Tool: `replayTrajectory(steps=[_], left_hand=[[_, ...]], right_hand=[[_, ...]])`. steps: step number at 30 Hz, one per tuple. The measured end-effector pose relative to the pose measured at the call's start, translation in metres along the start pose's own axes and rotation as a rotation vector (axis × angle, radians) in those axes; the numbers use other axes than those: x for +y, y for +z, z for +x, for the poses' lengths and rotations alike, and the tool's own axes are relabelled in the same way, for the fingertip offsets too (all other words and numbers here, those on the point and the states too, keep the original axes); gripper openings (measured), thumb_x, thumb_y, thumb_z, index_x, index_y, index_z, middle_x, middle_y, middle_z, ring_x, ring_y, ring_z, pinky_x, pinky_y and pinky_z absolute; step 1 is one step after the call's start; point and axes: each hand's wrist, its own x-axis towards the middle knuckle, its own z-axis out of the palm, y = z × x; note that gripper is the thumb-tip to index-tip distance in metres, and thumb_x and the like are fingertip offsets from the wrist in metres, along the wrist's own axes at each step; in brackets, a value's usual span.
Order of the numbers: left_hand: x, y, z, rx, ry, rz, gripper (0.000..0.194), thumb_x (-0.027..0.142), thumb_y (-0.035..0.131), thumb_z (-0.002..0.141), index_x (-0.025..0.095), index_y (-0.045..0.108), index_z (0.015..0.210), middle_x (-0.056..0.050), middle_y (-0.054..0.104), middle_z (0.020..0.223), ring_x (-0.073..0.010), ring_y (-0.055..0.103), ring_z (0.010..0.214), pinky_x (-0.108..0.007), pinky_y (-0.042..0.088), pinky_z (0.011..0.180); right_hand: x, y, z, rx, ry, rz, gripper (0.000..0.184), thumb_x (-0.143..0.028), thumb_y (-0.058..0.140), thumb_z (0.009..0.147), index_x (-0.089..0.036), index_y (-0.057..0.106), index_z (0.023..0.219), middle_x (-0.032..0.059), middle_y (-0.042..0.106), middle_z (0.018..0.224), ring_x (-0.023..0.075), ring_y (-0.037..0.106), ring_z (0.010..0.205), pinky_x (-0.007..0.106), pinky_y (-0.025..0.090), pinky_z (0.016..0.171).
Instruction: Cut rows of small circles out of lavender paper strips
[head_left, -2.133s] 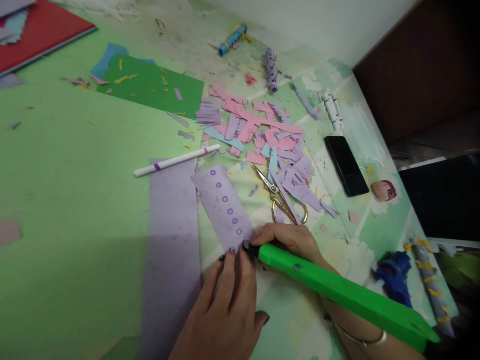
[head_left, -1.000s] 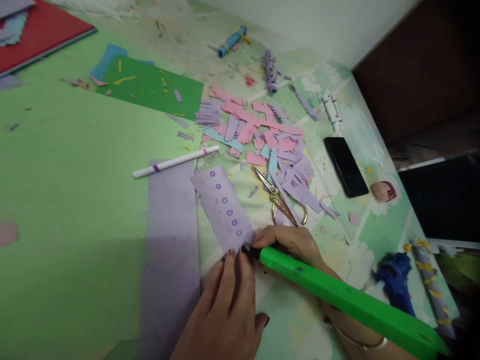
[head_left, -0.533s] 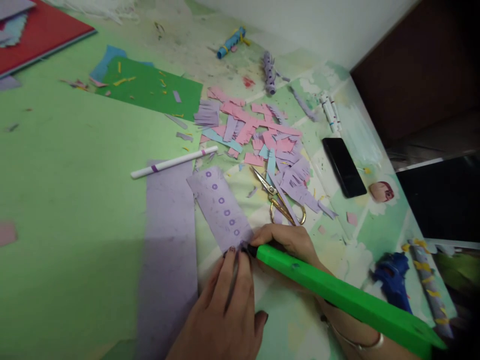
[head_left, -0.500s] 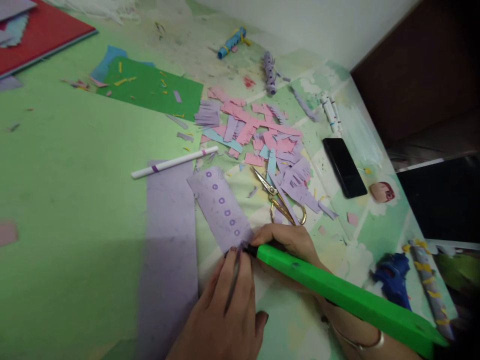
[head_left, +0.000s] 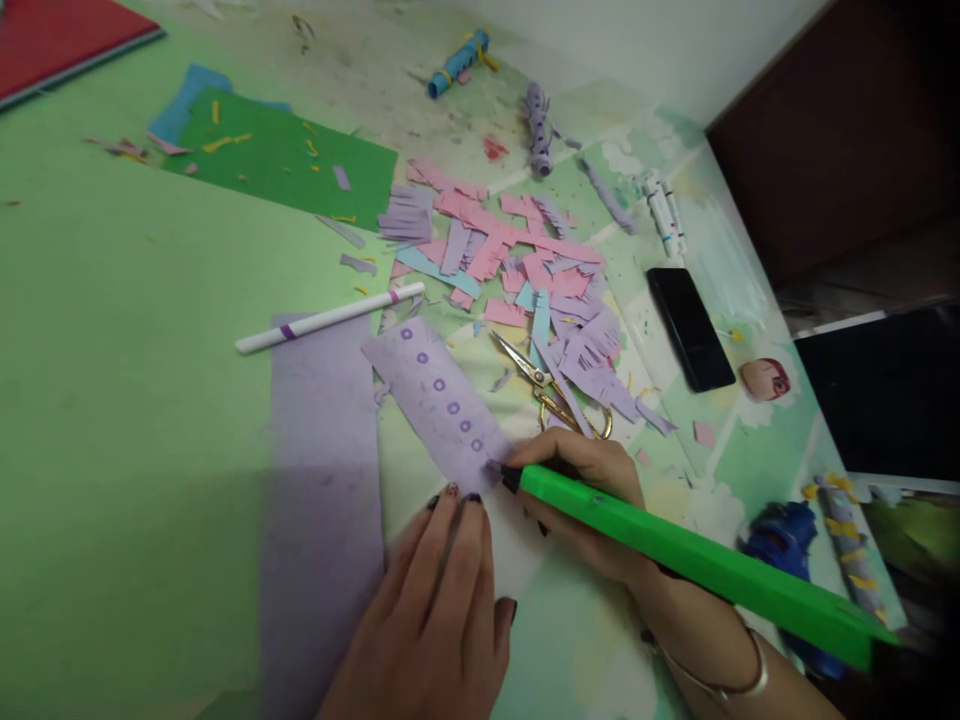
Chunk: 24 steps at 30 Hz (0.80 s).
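Note:
A small purple paper strip (head_left: 427,400) lies tilted on the table, with a row of several small purple rings drawn along it. My right hand (head_left: 592,490) grips a long green pen (head_left: 675,545), its dark tip end at the strip's lower right. My left hand (head_left: 435,610) lies flat, fingers stretched out, the fingertips at the strip's lower edge. Left of it is a larger purple paper sheet (head_left: 322,480), with a white marker with purple bands (head_left: 330,318) across its top edge. Gold-handled scissors (head_left: 536,375) lie open just beyond my right hand.
Pink, purple and blue fringed paper scraps (head_left: 517,250) are heaped past the scissors. A green paper sheet (head_left: 285,160) and rolled paper tubes, one blue (head_left: 459,65), lie farther back. To the right are a black phone (head_left: 690,330), a blue glue gun (head_left: 784,540) and a decorated roll (head_left: 851,540).
My left fingertips have drawn back slightly from the pen tip, showing more of the strip's lower end. The pen tip has shifted a little up and right. The view has shifted slightly.

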Motion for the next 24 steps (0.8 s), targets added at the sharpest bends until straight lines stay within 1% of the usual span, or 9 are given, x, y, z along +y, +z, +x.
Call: replayTrajectory(steps=[4, 7, 10, 13, 15, 17, 20, 24], left_hand=[[-0.0029, -0.0003, 0.0031, -0.004, 0.021, -0.010, 0.039, 0.023, 0.052, 0.087, -0.005, 0.058, 0.113, -0.022, 0.062, 0.117, -0.0344, 0.055, 0.112, -0.043, 0.040, 0.095], [-0.0070, -0.0018, 0.0055, -0.042, 0.058, -0.002, 0.043, 0.025, 0.051, 0.086, -0.005, 0.057, 0.116, -0.022, 0.062, 0.120, -0.0332, 0.055, 0.110, -0.042, 0.038, 0.094], [-0.0083, -0.0007, 0.0055, -0.045, 0.028, -0.040, 0.047, 0.031, 0.048, 0.088, -0.002, 0.056, 0.120, -0.021, 0.061, 0.125, -0.0330, 0.052, 0.116, -0.045, 0.035, 0.097], [-0.0071, 0.0028, 0.0038, -0.048, -0.029, -0.101, 0.049, 0.035, 0.047, 0.088, 0.001, 0.055, 0.123, -0.019, 0.058, 0.130, -0.0324, 0.047, 0.125, -0.048, 0.029, 0.103], [-0.0062, 0.0049, 0.0029, -0.071, -0.049, -0.121, 0.050, 0.037, 0.047, 0.088, 0.003, 0.055, 0.124, -0.019, 0.054, 0.134, -0.0311, 0.045, 0.128, -0.048, 0.027, 0.106], [-0.0058, 0.0061, 0.0024, -0.080, -0.063, -0.123, 0.051, 0.039, 0.047, 0.088, 0.004, 0.055, 0.125, -0.019, 0.053, 0.136, -0.0301, 0.045, 0.128, -0.047, 0.026, 0.107], [-0.0058, 0.0059, 0.0017, -0.070, -0.057, -0.122, 0.052, 0.040, 0.047, 0.088, 0.004, 0.055, 0.124, -0.020, 0.052, 0.136, -0.0293, 0.045, 0.128, -0.046, 0.025, 0.108], [-0.0050, 0.0046, 0.0007, -0.087, -0.061, -0.123, 0.052, 0.041, 0.048, 0.087, 0.004, 0.056, 0.124, -0.020, 0.051, 0.137, -0.0300, 0.044, 0.129, -0.046, 0.024, 0.108]], right_hand=[[-0.0043, 0.0023, -0.0014, 0.008, 0.104, 0.086, 0.009, -0.013, 0.062, 0.076, -0.015, 0.063, 0.084, -0.0028, 0.059, 0.056, 0.0072, 0.050, 0.041, 0.019, 0.039, 0.040], [-0.0047, 0.0034, -0.0020, 0.036, 0.122, 0.072, 0.010, -0.012, 0.061, 0.076, -0.016, 0.063, 0.085, -0.0033, 0.060, 0.058, 0.0070, 0.050, 0.043, 0.019, 0.041, 0.044], [-0.0054, 0.0041, -0.0010, 0.069, 0.091, 0.021, 0.014, -0.009, 0.060, 0.075, -0.016, 0.065, 0.087, -0.0028, 0.061, 0.060, 0.0073, 0.053, 0.047, 0.020, 0.044, 0.048], [-0.0070, 0.0044, 0.0011, 0.068, -0.002, -0.034, 0.019, -0.007, 0.059, 0.075, -0.014, 0.068, 0.091, -0.0010, 0.064, 0.066, 0.0070, 0.055, 0.051, 0.020, 0.047, 0.054], [-0.0075, 0.0048, 0.0020, 0.068, -0.047, -0.057, 0.019, -0.006, 0.059, 0.076, -0.013, 0.069, 0.090, -0.0005, 0.066, 0.065, 0.0069, 0.057, 0.052, 0.019, 0.049, 0.056], [-0.0071, 0.0054, 0.0022, 0.082, -0.060, -0.068, 0.019, -0.006, 0.059, 0.075, -0.013, 0.070, 0.089, -0.0001, 0.067, 0.066, 0.0072, 0.059, 0.054, 0.018, 0.050, 0.058], [-0.0062, 0.0066, 0.0013, 0.100, -0.045, -0.073, 0.020, -0.006, 0.059, 0.074, -0.013, 0.069, 0.089, 0.0012, 0.070, 0.073, 0.0083, 0.063, 0.060, 0.018, 0.051, 0.061], [-0.0065, 0.0071, 0.0012, 0.107, -0.029, -0.082, 0.020, -0.004, 0.058, 0.072, -0.012, 0.070, 0.087, 0.0027, 0.072, 0.075, 0.0089, 0.065, 0.062, 0.018, 0.051, 0.059]])
